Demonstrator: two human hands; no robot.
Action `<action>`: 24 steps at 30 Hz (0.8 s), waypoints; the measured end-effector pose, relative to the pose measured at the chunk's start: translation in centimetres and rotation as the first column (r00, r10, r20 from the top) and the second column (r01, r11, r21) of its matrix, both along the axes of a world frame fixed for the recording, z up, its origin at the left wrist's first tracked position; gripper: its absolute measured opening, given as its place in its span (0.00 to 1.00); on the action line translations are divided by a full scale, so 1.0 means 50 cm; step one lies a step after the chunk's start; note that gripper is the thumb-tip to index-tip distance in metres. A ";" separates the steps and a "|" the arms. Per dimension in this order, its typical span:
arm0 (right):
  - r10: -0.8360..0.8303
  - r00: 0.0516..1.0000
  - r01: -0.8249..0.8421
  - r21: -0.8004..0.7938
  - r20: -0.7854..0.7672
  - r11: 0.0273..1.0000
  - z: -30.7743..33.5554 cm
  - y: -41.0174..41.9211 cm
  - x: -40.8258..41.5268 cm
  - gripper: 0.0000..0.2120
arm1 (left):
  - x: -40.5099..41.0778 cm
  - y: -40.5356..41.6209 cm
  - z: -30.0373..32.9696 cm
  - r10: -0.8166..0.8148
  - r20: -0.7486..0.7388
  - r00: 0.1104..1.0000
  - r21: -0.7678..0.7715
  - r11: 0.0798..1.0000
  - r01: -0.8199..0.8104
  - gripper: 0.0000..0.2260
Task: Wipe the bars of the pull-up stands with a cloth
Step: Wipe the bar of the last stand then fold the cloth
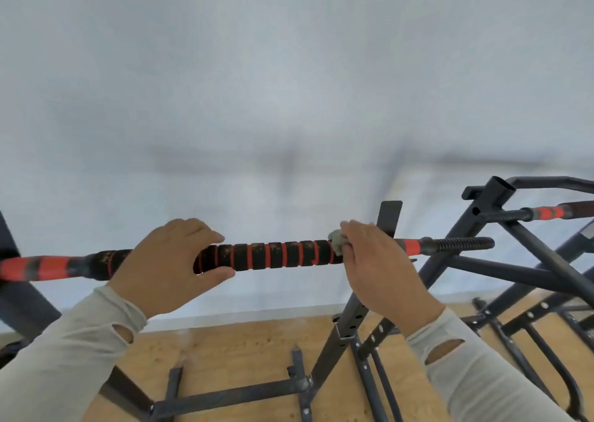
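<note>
Gripping the bar (276, 254) across its black-and-red foam, the left hand (167, 267) curls fingers over and thumb under. The right hand (382, 267) pinches a grey cloth (337, 241) against the foam's right end, beside a dark upright (350, 318).

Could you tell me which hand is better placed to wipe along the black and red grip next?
Right: the right hand already presses the cloth onto the bar, while the left hand only steadies it.
</note>
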State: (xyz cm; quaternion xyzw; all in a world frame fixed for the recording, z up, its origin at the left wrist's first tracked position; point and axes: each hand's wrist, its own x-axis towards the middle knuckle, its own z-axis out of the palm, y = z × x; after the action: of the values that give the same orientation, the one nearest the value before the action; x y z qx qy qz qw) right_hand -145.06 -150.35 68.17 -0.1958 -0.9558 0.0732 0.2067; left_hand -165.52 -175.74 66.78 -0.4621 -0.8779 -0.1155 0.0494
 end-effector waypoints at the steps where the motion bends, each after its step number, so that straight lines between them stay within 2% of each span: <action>1: -0.020 1.000 0.020 -0.032 0.001 0.999 -0.007 -0.006 -0.007 0.06 | -0.006 0.000 -0.004 -0.020 0.001 1.000 0.015 1.000 0.020 0.26; 4: -0.087 0.996 0.085 -0.063 -0.037 0.994 -0.015 -0.014 -0.017 0.06 | -0.018 0.000 -0.015 -0.047 -0.006 0.999 0.079 0.996 0.047 0.22; 7: -0.150 0.988 0.144 -0.111 -0.047 0.983 -0.009 -0.047 -0.043 0.07 | -0.024 0.000 -0.028 -0.057 -0.036 0.998 0.117 0.991 0.061 0.22; 10: -0.078 0.994 0.069 -0.111 -0.074 0.991 -0.021 -0.148 -0.108 0.06 | -0.024 -0.001 -0.035 -0.060 -0.061 0.996 0.153 0.986 0.068 0.23; 13: 0.030 0.999 -0.030 0.004 -0.044 1.000 -0.038 -0.236 -0.164 0.04 | -0.028 -0.003 -0.040 -0.068 -0.072 0.995 0.176 0.981 0.079 0.22; 17: 0.149 0.988 -0.148 -0.034 0.044 0.988 -0.025 -0.193 -0.141 0.12 | -0.033 -0.001 -0.044 -0.074 -0.086 0.994 0.171 0.981 0.088 0.23; 19: 0.162 0.985 -0.163 0.012 0.054 0.987 -0.019 -0.174 -0.122 0.14 | -0.034 -0.001 -0.046 -0.076 -0.091 0.993 0.180 0.979 0.092 0.24; 22: 0.204 0.978 -0.204 0.005 0.037 0.979 -0.018 -0.167 -0.123 0.10 | -0.031 -0.001 -0.048 -0.070 -0.093 0.993 0.192 0.977 0.087 0.24; 24: 0.183 0.976 -0.191 0.062 0.122 0.980 -0.016 -0.150 -0.121 0.04 | -0.026 -0.001 -0.045 -0.057 -0.084 0.995 0.194 0.978 0.073 0.24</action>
State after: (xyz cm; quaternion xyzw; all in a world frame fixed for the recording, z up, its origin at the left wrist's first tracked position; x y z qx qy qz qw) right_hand -151.13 -157.87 67.37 -0.1011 -0.9824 0.0460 0.1502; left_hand -166.81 -175.82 64.52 -0.4876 -0.8440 -0.1852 0.1253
